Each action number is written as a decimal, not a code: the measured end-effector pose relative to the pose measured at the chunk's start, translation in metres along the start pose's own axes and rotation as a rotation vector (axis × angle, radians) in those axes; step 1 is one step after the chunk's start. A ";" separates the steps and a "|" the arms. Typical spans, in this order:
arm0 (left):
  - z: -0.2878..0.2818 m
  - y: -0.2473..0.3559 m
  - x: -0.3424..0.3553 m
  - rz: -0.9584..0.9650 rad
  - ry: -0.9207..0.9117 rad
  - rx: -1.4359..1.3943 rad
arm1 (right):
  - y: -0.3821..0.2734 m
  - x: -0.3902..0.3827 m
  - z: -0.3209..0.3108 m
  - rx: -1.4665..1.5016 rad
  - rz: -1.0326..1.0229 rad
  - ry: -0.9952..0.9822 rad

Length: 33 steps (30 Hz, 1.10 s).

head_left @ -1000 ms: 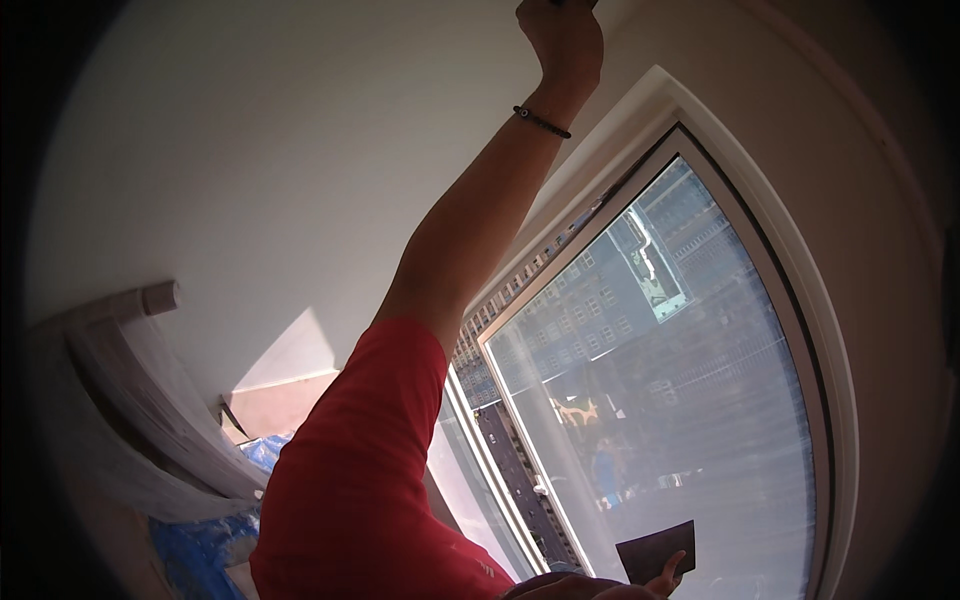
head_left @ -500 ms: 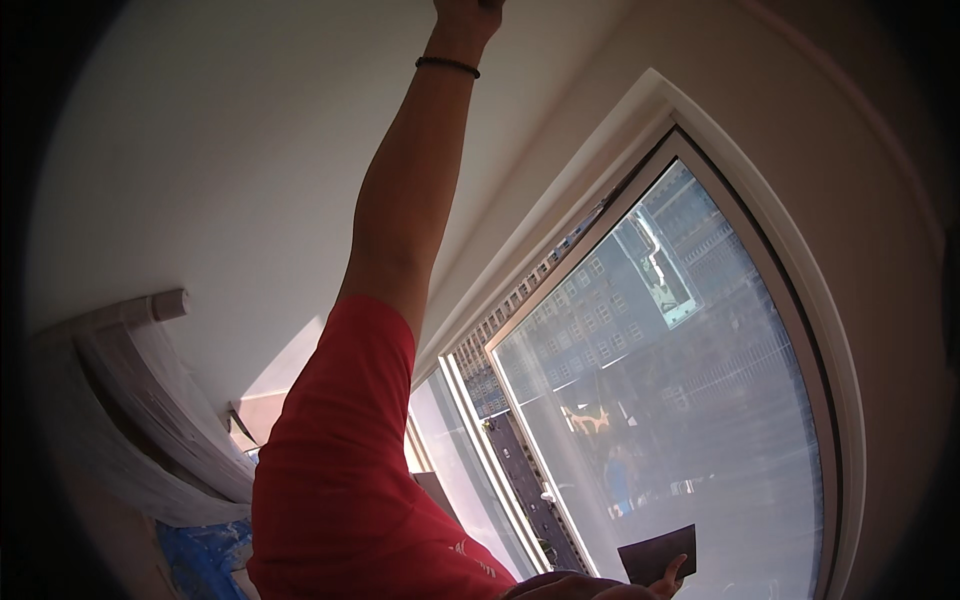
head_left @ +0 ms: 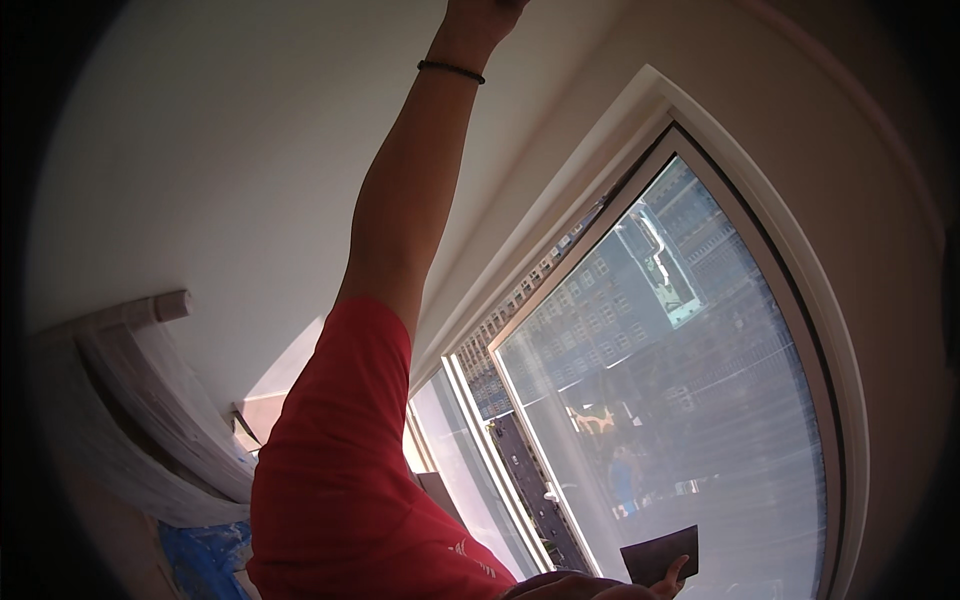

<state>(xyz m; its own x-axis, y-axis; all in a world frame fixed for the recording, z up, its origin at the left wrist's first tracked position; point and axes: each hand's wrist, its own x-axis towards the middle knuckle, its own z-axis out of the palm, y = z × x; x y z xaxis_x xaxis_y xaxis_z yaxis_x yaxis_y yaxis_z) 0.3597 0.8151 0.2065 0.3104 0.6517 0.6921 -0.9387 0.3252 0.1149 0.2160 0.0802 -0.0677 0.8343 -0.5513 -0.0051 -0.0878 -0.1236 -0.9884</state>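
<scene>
My left arm, in a red sleeve with a dark bead bracelet at the wrist, stretches up along the pale surface. My left hand is cut by the top edge of the view; the part that shows looks curled closed, and what it holds, if anything, is hidden. Low on the right, in front of the window, my right hand grips a dark flat rectangular piece by its lower edge, with the thumb on its face. The rest of that hand is mostly out of sight behind my dark-looking forearm.
A large framed window fills the right side, with buildings and a road beyond the glass. A pale smooth wall or ceiling spans the upper left. Translucent plastic sheeting hangs at the lower left above a blue covering.
My left hand and wrist have shifted slightly to the right. The right hand and the dark piece have hardly moved.
</scene>
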 end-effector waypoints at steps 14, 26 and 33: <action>0.109 -0.030 -0.469 -0.165 -1.033 0.340 | 0.028 -0.052 0.103 0.025 -0.394 -0.572; 0.069 -0.018 -0.461 -0.265 -1.018 0.867 | -0.031 -0.041 0.111 0.982 0.374 -0.562; 0.116 0.006 -0.498 -0.976 -0.031 0.210 | -0.043 -0.054 0.120 1.031 -0.173 -0.415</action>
<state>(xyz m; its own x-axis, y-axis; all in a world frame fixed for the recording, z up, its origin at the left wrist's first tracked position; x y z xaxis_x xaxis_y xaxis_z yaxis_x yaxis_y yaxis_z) 0.1817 0.4136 -0.0545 0.9585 0.1450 0.2453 -0.2832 0.5789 0.7646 0.2395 0.2143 -0.0429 0.9251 -0.2521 0.2840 0.3783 0.6755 -0.6329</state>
